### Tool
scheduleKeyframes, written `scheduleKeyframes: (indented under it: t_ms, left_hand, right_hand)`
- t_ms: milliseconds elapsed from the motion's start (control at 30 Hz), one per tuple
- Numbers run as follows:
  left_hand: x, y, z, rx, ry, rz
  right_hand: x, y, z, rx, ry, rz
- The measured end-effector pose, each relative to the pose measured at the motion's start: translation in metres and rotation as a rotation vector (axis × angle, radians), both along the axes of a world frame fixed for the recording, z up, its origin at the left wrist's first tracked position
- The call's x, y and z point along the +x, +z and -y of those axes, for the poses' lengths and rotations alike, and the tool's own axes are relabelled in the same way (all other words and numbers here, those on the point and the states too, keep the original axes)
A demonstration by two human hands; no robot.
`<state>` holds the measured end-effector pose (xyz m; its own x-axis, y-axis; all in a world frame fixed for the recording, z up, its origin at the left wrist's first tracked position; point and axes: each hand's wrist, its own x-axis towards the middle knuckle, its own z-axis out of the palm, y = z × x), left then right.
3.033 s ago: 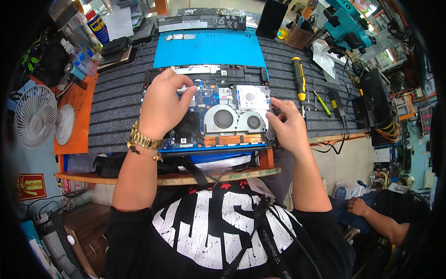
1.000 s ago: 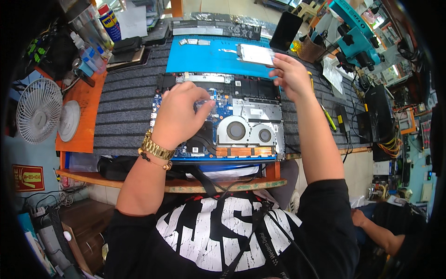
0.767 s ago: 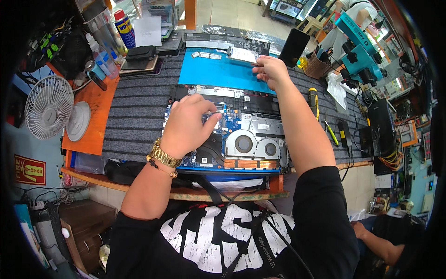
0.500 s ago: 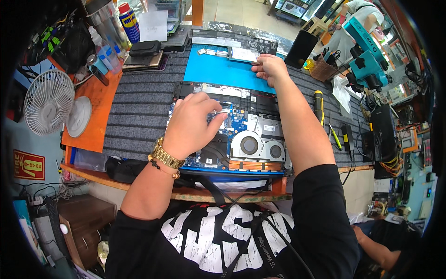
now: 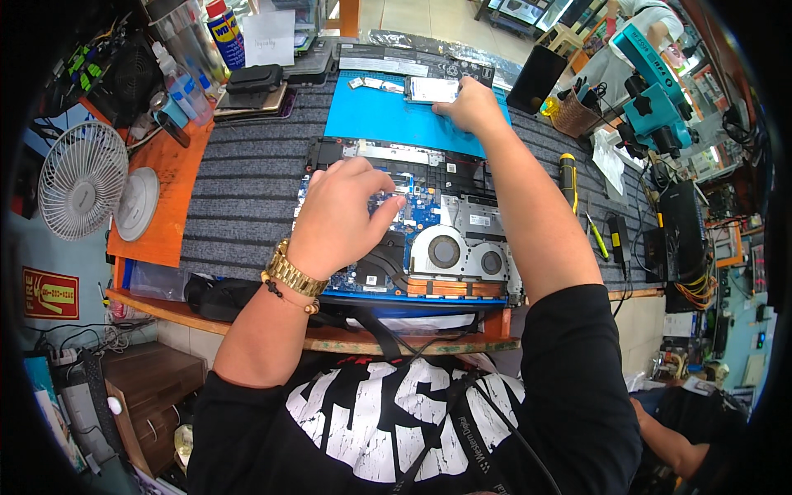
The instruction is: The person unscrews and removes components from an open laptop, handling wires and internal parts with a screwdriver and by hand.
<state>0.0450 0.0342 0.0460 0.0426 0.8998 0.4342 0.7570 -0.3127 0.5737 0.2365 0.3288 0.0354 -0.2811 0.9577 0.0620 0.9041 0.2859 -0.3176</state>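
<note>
Flat white-labelled drive (image 5: 433,90) at the far edge of the blue mat (image 5: 388,121).
I watch the right hand (image 5: 473,107) pinch its end, the left hand (image 5: 342,213) spread over the opened laptop (image 5: 474,216); ribbed grey cloth (image 5: 239,186), tiled floor (image 5: 421,21) beyond.

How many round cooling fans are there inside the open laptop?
2: the larger fan is in the near right part of the laptop, and the smaller fan is just to its right. The left hand hides some of the board.

Right hand (image 5: 475,107) holds drive (image 5: 431,90) (white-labelled).
</note>
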Motion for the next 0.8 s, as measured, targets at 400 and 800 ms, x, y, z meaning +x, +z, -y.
scheduleKeyframes:
  t_ms: [400, 800]
  left_hand:
    - [0.001, -0.002, -0.002, -0.008, -0.008, -0.009]
    - [0.002, -0.004, -0.013, -0.061, -0.007, 0.003]
  right_hand:
    - [0.004, -0.002, -0.018, -0.061, -0.017, 0.052]
    - [0.053, 0.006, 0.014, 0.180, 0.029, -0.034]
